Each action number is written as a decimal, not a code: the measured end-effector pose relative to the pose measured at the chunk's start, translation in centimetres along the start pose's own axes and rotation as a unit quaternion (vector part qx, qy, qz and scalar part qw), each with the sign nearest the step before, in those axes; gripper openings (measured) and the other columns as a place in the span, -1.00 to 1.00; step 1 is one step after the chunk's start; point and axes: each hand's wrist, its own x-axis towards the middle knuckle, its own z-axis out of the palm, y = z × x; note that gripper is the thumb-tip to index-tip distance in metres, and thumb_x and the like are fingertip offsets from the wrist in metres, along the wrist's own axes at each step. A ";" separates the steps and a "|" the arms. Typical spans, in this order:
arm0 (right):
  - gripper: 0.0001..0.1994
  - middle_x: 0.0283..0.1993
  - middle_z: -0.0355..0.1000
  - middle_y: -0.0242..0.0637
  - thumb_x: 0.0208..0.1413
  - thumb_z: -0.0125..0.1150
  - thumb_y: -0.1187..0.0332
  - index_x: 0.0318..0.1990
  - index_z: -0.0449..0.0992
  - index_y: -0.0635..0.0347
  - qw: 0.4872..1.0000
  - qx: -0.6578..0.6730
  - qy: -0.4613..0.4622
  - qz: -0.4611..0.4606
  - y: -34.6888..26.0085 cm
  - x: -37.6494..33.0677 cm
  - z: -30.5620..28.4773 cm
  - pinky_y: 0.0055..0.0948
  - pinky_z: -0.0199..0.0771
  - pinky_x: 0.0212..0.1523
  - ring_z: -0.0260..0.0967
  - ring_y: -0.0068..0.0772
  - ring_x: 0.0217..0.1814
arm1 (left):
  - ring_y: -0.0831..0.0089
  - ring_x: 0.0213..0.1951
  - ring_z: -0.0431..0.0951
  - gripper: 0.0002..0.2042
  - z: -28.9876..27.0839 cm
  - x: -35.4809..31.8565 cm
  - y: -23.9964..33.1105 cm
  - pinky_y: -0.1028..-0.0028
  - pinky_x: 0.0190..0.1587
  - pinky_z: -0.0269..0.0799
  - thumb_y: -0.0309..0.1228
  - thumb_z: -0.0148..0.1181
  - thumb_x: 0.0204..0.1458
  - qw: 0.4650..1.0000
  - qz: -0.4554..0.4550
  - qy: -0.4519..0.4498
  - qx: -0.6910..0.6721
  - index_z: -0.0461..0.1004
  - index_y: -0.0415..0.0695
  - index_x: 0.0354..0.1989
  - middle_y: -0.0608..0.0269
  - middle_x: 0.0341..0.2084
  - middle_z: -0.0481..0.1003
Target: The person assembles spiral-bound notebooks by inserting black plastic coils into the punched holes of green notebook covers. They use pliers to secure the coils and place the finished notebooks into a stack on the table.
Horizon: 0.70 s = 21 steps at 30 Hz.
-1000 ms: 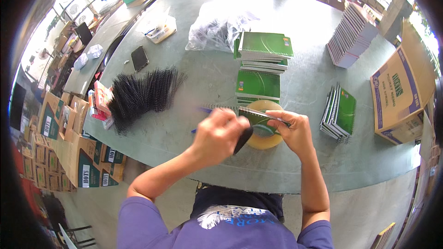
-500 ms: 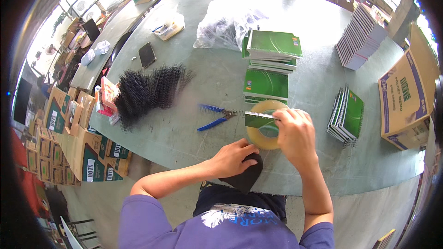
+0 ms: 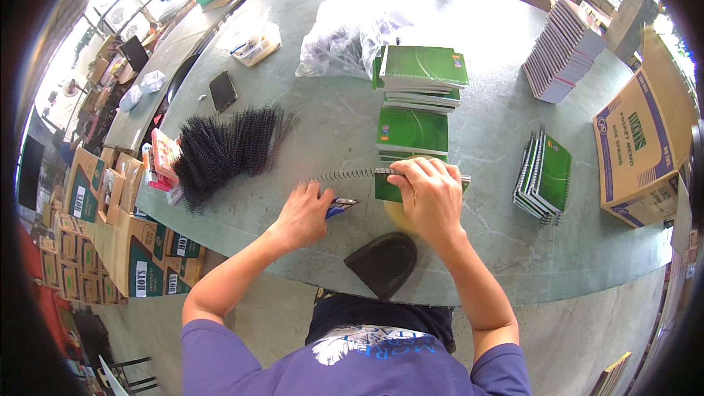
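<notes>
My right hand [image 3: 431,194] grips a small green notebook [image 3: 385,189] by its top edge, over a roll of clear tape [image 3: 397,215] that it mostly covers. From the notebook's edge a black spiral coil [image 3: 341,174] sticks out to the left. My left hand [image 3: 302,213] is closed around the blue-handled pliers [image 3: 345,205], whose jaws point right, just below the coil. A dark, rounded pad [image 3: 383,264] lies at the table's near edge between my forearms. Beyond my right hand stands a stack of green notebooks [image 3: 414,132].
Loose black coils [image 3: 231,143] are heaped at the left, near a phone [image 3: 223,92]. Coil-bound notebooks [image 3: 544,177] lean together at the right, before an open carton [image 3: 638,139]. Farther back are a plastic bag [image 3: 341,40] and a tall notebook stack [image 3: 561,51].
My left hand has left the dark pad, moved left and taken hold of the pliers. My right hand, with the notebook, has shifted slightly left and up.
</notes>
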 end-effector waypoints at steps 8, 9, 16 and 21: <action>-0.78 -0.30 0.48 -0.34 -0.04 0.26 0.27 -0.22 0.52 0.10 0.998 -0.032 -0.024 0.041 0.1 -0.3 -0.3 -0.28 0.30 -0.15 0.42 -0.28 -0.21 | -0.12 -0.25 0.45 -0.67 -8.9 -2.3 5.0 0.12 -0.16 0.34 -0.34 0.05 -0.03 0.968 0.040 0.081 -0.233 0.25 -0.22 -0.11 -0.16 -0.34 0.41; -0.77 -0.30 0.48 -0.34 -0.04 0.26 0.27 -0.21 0.52 0.11 0.998 -0.021 -0.022 0.053 -0.1 -0.3 -0.3 -0.28 0.30 -0.15 0.42 -0.28 -0.21 | -0.11 -0.25 0.45 -0.66 -8.9 -2.1 5.1 0.12 -0.16 0.34 -0.33 0.05 -0.04 0.972 0.045 0.092 -0.213 0.25 -0.22 -0.11 -0.16 -0.33 0.41; -0.82 -0.34 0.51 -0.34 -0.03 0.26 0.30 -0.28 0.55 0.13 0.999 -0.022 0.020 0.035 0.3 -0.5 0.3 -0.28 0.26 -0.10 0.43 -0.28 -0.20 | -0.07 -0.21 0.45 -0.59 -8.7 -0.8 5.9 0.08 -0.12 0.33 -0.29 0.02 -0.08 0.992 0.039 0.092 -0.074 0.28 -0.22 -0.04 -0.13 -0.28 0.43; -0.81 -0.36 0.51 -0.38 -0.09 0.28 0.30 -0.29 0.57 0.10 0.999 -0.020 0.037 0.010 0.0 -0.8 0.2 -0.31 0.25 -0.10 0.42 -0.34 -0.23 | -0.05 -0.19 0.45 -0.58 -8.9 -0.5 6.3 0.07 -0.11 0.33 -0.26 0.02 -0.08 0.993 0.055 0.104 -0.017 0.33 -0.25 -0.06 -0.12 -0.28 0.43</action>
